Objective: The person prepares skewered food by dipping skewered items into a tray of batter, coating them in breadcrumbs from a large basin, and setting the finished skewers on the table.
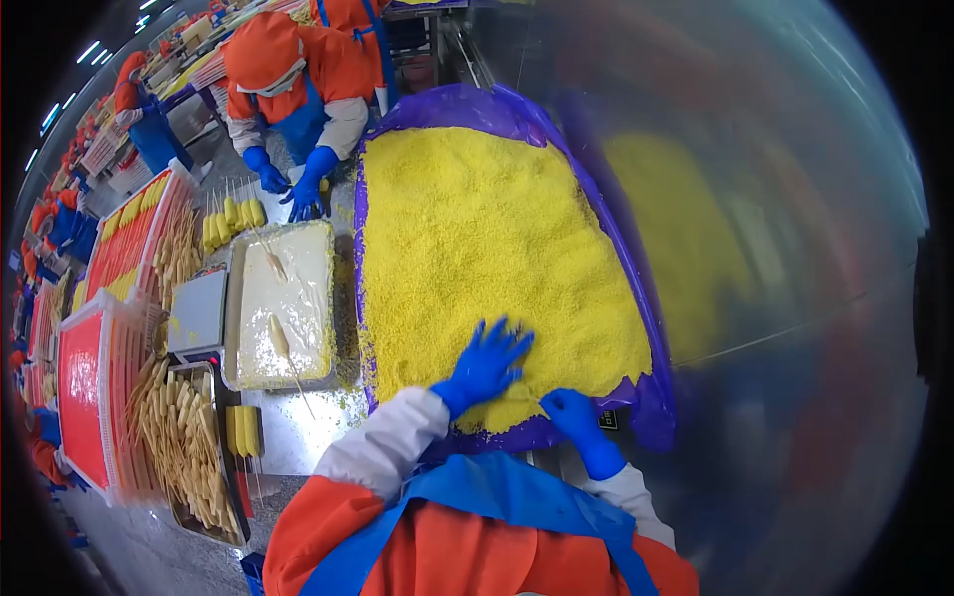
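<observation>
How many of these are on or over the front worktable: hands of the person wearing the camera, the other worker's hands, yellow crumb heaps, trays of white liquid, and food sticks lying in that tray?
Camera wearer's hands: 2 (left hand, right hand)
Other worker's hands: 2
Yellow crumb heap: 1
White-liquid tray: 1
Food sticks in it: 2
Total: 8

- L hand [485,366], R hand [578,419]: solid blue, gloved
- Crumbs [477,238]: bright yel., grainy
- Plastic sheet [447,105]: purple
- Sleeves [383,445]: wht. at cuff, orange abv.
- Apron [517,487]: plain blue
- Batter [298,313]: off-wht.
- Sticks of food [189,437]: lt. tan
- Coated pcs. [242,430]: yel.
- Crate [79,363]: red w/ wht. edges
- Co-wkr's hood [260,50]: orange; gloves [313,189]: blue
</observation>
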Action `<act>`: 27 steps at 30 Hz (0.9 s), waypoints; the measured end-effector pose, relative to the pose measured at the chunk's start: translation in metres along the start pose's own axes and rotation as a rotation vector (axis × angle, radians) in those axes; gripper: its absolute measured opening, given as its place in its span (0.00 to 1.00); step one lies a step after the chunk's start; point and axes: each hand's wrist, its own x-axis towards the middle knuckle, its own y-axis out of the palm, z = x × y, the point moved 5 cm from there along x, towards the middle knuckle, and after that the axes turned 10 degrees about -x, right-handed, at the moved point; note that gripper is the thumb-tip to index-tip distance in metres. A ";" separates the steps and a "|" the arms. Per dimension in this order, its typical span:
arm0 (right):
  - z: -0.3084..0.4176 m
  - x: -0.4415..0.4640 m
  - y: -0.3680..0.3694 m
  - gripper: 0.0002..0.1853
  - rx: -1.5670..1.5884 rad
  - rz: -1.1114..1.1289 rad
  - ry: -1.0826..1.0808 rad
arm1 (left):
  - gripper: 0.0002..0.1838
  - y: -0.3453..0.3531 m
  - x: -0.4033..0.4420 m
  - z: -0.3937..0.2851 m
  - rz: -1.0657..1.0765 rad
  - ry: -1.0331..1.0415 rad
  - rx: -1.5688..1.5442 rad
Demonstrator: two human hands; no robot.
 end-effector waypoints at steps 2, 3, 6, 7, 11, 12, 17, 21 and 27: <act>0.004 -0.005 -0.006 0.14 -0.027 -0.105 -0.018 | 0.34 0.005 0.001 -0.008 0.086 0.096 -0.073; 0.001 -0.014 -0.002 0.14 -0.012 -0.025 -0.008 | 0.34 0.007 0.005 -0.013 0.162 0.190 -0.137; -0.006 -0.016 0.003 0.14 -0.033 0.063 -0.028 | 0.37 0.031 -0.035 -0.039 0.271 0.406 -0.128; -0.010 -0.017 0.007 0.13 -0.067 0.075 -0.040 | 0.38 0.033 -0.021 -0.032 0.213 0.342 -0.070; -0.003 0.005 -0.005 0.13 -0.142 -0.134 -0.080 | 0.40 -0.003 0.028 -0.019 0.029 0.090 -0.002; -0.012 -0.003 0.003 0.13 -0.146 -0.083 -0.087 | 0.41 0.009 0.010 -0.028 0.146 0.199 -0.035; -0.007 -0.008 0.004 0.13 -0.149 0.012 -0.074 | 0.41 0.032 -0.018 -0.034 0.196 0.267 -0.099; -0.010 -0.003 0.002 0.12 -0.072 -0.010 -0.070 | 0.36 0.019 0.013 -0.026 0.033 0.230 -0.026; -0.014 -0.009 0.009 0.14 -0.148 -0.035 -0.073 | 0.39 0.008 0.020 -0.032 -0.002 0.245 0.055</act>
